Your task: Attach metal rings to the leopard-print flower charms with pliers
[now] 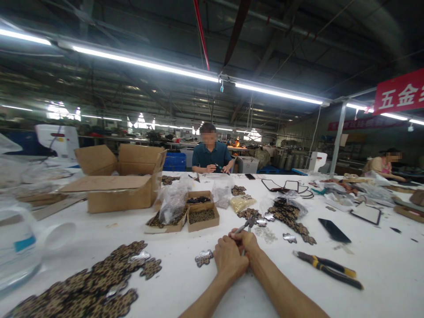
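Note:
My two hands meet low in the middle of the white table. My right hand (247, 244) is closed round grey metal pliers (247, 225), whose jaws point away from me. Pressed against it, my left hand (229, 257) has its fingers curled in; what they grip is hidden. Just left of it lies a flower-shaped patch (204, 258) with a shiny silver face. More patches, leopard-patterned (82, 287), are heaped at front left. Another patterned heap (288, 215) lies beyond my right hand, beside small clear pieces (266, 235) scattered on the table.
Yellow-and-black pliers (331, 267) and a dark phone-like slab (334, 230) lie at right. Small boxes of studs (202, 216) stand ahead, near a large open carton (119, 198). A clear plastic jug (20, 247) is at left. A person (212, 152) works across the table.

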Tool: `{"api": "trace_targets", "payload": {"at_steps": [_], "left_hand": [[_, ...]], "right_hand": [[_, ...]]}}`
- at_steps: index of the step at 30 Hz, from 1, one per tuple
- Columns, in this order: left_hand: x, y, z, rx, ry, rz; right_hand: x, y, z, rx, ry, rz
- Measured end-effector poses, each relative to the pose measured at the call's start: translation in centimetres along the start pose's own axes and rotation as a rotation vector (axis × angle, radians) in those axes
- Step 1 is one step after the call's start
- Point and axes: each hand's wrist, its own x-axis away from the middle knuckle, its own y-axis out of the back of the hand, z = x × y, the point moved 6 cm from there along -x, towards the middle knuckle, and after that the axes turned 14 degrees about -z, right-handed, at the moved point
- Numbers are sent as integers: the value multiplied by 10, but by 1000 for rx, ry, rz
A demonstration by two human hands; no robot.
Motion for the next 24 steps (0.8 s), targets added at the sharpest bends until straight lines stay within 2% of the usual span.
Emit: {"api": "trace_targets", "payload": {"at_steps": [13, 20, 22, 24], "left_hand": [[5, 9, -2, 7, -72, -49], [8, 32, -15, 92, -173, -190], [7, 38, -14, 112, -191, -224], [6, 43, -10, 89, -195, -262]], "right_hand": [[17, -3, 9, -55, 20, 125], [42, -15, 26, 73, 233, 231], [46, -14, 35, 131, 256, 223], [46, -6, 55, 147, 315, 171]]}}
